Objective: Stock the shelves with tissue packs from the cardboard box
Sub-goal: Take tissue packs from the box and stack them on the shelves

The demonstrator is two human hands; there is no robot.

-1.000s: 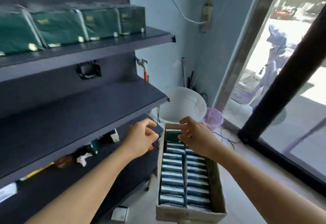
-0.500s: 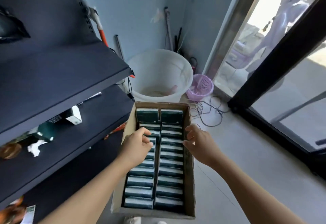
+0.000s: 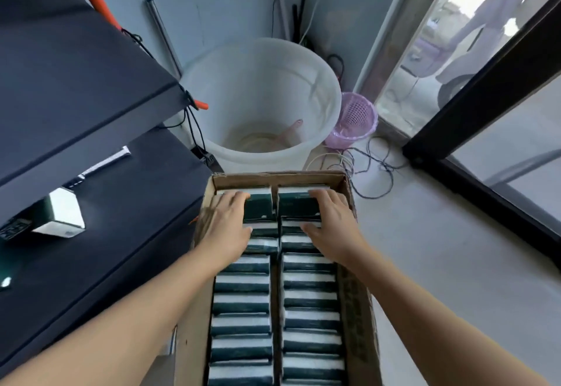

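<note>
Now further forward than half a second ago: left hand (image 3: 226,227) and right hand (image 3: 329,227), fingers spread flat over the farthest dark green tissue packs (image 3: 303,318) inside the brown cardboard box (image 3: 358,303). Grip beneath palms hidden. Near edge cropped. Beside: dark metal shelves (image 3: 91,88), white plastic bucket (image 3: 261,106), pink mesh basket (image 3: 355,121).

Matt cardboard box (image 3: 358,309), glossy plastic tissue packs (image 3: 241,305)

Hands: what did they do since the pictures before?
Both went down into the box. The left hand and right hand now each rest on a tissue pack at the far end. Nothing is lifted yet; the packs lie in their rows as before.
</note>
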